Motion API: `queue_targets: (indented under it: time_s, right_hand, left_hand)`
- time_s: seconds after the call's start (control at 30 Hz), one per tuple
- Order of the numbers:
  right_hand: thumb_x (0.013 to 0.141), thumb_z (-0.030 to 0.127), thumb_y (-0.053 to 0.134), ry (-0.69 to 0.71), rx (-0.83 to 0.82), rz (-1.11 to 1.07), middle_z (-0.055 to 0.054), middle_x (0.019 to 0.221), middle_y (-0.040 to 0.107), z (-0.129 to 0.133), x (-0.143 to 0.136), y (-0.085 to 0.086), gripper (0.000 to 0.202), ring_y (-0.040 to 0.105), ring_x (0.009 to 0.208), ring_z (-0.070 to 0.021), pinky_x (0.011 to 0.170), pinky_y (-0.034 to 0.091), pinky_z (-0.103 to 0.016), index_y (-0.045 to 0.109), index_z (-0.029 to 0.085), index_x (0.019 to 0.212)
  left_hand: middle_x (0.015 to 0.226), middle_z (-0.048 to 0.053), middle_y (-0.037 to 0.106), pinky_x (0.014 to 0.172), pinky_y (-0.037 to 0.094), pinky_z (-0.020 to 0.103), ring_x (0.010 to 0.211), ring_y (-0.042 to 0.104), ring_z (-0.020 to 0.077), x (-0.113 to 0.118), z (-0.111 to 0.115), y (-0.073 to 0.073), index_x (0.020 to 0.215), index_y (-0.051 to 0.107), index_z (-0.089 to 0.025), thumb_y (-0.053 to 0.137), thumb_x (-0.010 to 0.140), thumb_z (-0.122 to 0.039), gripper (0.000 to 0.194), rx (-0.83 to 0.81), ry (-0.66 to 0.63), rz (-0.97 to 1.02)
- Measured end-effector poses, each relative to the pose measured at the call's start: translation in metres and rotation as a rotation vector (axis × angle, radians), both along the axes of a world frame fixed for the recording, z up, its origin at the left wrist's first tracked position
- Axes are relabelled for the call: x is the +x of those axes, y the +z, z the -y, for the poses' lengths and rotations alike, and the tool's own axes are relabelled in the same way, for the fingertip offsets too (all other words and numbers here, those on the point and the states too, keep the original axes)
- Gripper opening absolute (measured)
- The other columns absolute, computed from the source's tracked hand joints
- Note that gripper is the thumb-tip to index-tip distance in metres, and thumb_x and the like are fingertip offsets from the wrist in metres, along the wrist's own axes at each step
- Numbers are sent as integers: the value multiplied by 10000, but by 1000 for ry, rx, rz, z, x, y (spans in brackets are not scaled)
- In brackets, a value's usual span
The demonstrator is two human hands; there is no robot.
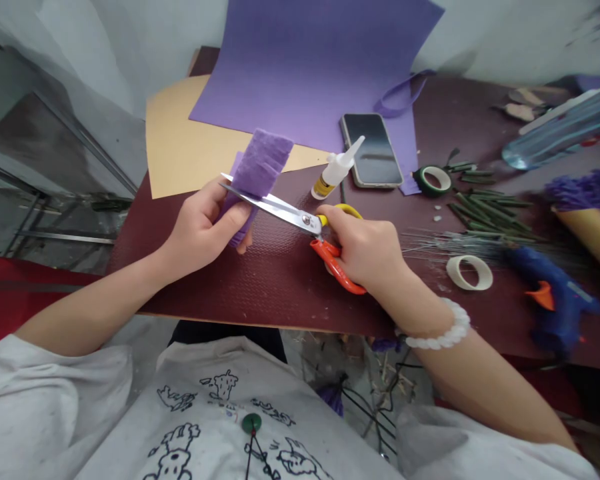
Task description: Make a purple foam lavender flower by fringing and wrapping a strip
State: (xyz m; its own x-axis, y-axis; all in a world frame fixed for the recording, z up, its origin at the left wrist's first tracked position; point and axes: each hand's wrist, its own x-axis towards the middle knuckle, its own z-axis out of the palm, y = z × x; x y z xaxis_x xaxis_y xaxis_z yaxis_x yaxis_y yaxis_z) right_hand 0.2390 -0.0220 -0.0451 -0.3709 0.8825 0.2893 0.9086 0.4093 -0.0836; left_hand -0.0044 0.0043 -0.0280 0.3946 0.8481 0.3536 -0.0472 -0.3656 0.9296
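Observation:
My left hand (207, 223) grips a folded purple strip (263, 162) whose edge has several narrow slits. My right hand (367, 250) holds scissors (293, 212) by their yellow and orange handles. The scissor blades are parted and point left, with the purple strip between them, close to my left thumb. Just beyond the scissors a white glue bottle (334, 175) with a yellow label stands on the dark red table (260, 287). Beside the bottle lies a phone (371, 150) with a dark screen.
Large purple sheet (315, 67) and tan sheet (180, 133) at the back. On the right are green tape (433, 181), green stems (490, 212), thin wires (430, 245), a white tape roll (469, 273), a blue glue gun (555, 300), a clear bottle (560, 133) and a purple bundle (587, 193).

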Motion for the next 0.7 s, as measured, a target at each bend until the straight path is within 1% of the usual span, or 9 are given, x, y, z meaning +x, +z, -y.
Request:
queue_targets:
  time_s: [0.07, 0.1, 0.2, 0.27, 0.3, 0.37, 0.43, 0.53, 0.7]
  right_hand:
    - [807, 312, 453, -2, -14, -9, 0, 571, 587, 1, 1, 0, 335, 542, 544, -168, 497, 312, -261, 596, 157, 1067]
    - [813, 304, 456, 9, -19, -21, -10, 612, 613, 2, 2, 1, 344, 562, 580, -175, 515, 339, -265, 585, 155, 1095]
    - [840, 311, 453, 69, -22, -79, -90, 882, 689, 3, 4, 2, 429, 610, 805, -220, 642, 448, -303, 520, 133, 1225]
    - [854, 325, 449, 104, -23, -100, -128, 1042, 677, 4, 5, 2, 491, 589, 910, -248, 736, 482, -349, 465, 128, 1303]
    - [859, 329, 447, 117, -26, -99, -132, 1075, 671, 4, 5, 2, 508, 580, 928, -258, 765, 488, -369, 446, 130, 1327]
    - [872, 331, 439, 141, -31, -94, -134, 1106, 665, 4, 6, 1, 508, 577, 953, -268, 807, 490, -394, 437, 132, 1340]
    - [876, 326, 438, 158, -31, -98, -141, 1114, 662, 3, 6, -1, 495, 591, 970, -264, 821, 493, -391, 448, 121, 1327]
    - [871, 330, 448, 154, -30, -111, -143, 1086, 668, 4, 7, -2, 486, 624, 922, -241, 769, 507, -355, 465, 107, 1304]
    - [860, 313, 441, 111, -54, -102, -129, 1097, 672, 5, 7, -2, 473, 646, 839, -217, 681, 506, -331, 464, 137, 1299]
  left_hand:
    - [520, -58, 569, 403, 446, 217, 396, 537, 88, 0, 1, 1, 780, 517, -185, 564, 839, -191, 75, 11, 20, -23]
    - [520, -57, 559, 397, 435, 213, 392, 522, 81, 0, 1, 1, 762, 521, -183, 570, 834, -192, 87, 15, 34, -36]
    - [525, -54, 556, 408, 430, 217, 401, 521, 81, 0, 2, 3, 764, 522, -184, 568, 848, -211, 99, 18, 61, -44]
    - [528, -51, 568, 423, 441, 229, 416, 544, 94, 0, 2, 3, 795, 522, -185, 563, 861, -232, 91, 20, 55, -24]
    - [529, -49, 573, 429, 447, 235, 423, 554, 101, 0, 2, 4, 815, 526, -184, 559, 866, -237, 81, 21, 51, -13]
    - [530, -46, 581, 442, 458, 246, 434, 569, 111, 0, 1, 4, 845, 533, -179, 550, 870, -225, 55, 24, 41, -1]
    - [529, -44, 590, 455, 465, 250, 441, 578, 116, -1, 0, 4, 850, 536, -178, 541, 869, -197, 27, 36, 27, 0]
    - [530, -44, 602, 469, 468, 249, 449, 586, 115, 0, 0, 4, 838, 535, -182, 530, 868, -171, 32, 61, 14, -12]
    - [524, -49, 607, 442, 458, 239, 432, 584, 114, -1, 0, 4, 848, 536, -181, 534, 855, -156, 26, 61, 22, -23]
